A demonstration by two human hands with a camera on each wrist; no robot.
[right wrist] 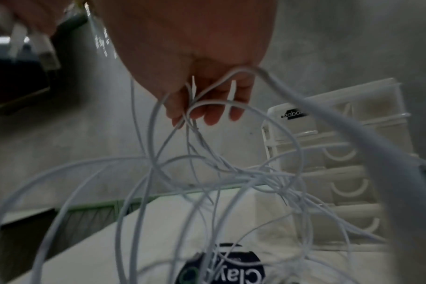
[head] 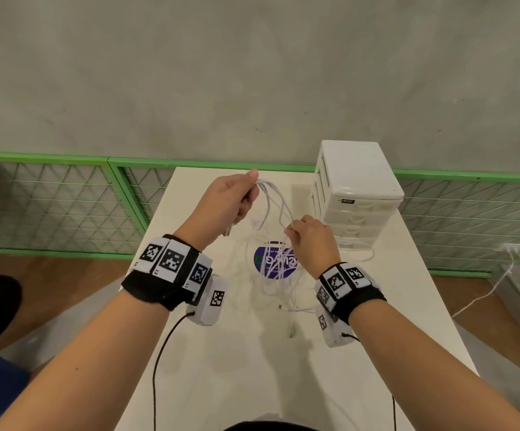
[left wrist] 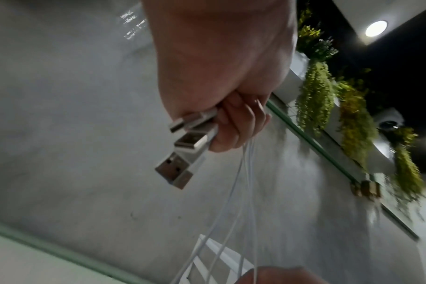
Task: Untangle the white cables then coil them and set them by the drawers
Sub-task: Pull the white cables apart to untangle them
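Several thin white cables (head: 272,200) run in a tangle from my raised left hand (head: 237,197) down to my right hand (head: 307,233), then hang in loose loops (right wrist: 207,173) over the white table (head: 227,353). My left hand (left wrist: 231,123) grips the cable ends, with three metal USB plugs (left wrist: 182,149) sticking out of the fist. My right hand (right wrist: 202,101) pinches the strands lower down, above the purple round sticker (head: 271,262). The white drawer unit (head: 358,194) stands at the table's back right, just right of my right hand.
A green-framed mesh fence (head: 66,200) runs behind the table below a grey wall. Another white cable (head: 482,293) trails on the floor at the right. Black sensor leads (head: 162,353) hang from both wrists over the near table edge.
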